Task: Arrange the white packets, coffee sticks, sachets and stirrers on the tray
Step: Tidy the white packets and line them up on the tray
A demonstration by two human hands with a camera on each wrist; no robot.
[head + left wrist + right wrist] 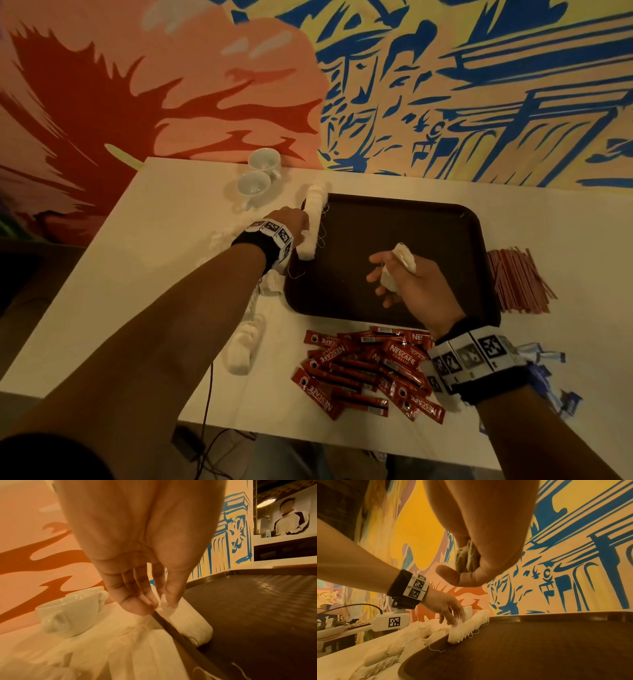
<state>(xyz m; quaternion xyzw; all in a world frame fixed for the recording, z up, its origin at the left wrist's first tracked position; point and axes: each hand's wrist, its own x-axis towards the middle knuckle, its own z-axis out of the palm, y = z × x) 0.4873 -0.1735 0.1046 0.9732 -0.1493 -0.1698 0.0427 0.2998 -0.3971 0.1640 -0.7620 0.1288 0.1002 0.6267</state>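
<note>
My left hand (291,222) is at the left rim of the brown tray (445,219). Its fingers (169,596) pinch the top of a row of white packets (313,219) that lies along that rim, inside the tray. My right hand (407,284) is over the middle of the tray, and its fingers curl round a small bunch of white packets (400,270). I think it is two or three, but the bunch is too squashed to count. More white packets (245,346) lie on the white table (171,257), left of the tray. The red coffee sticks (363,370) are in a pile in front of the tray. The red stirrers (517,281) lie just right of it. Blue sachets (548,377) sit by my right wrist. Two white cups (258,178) stand near the wall.
</note>
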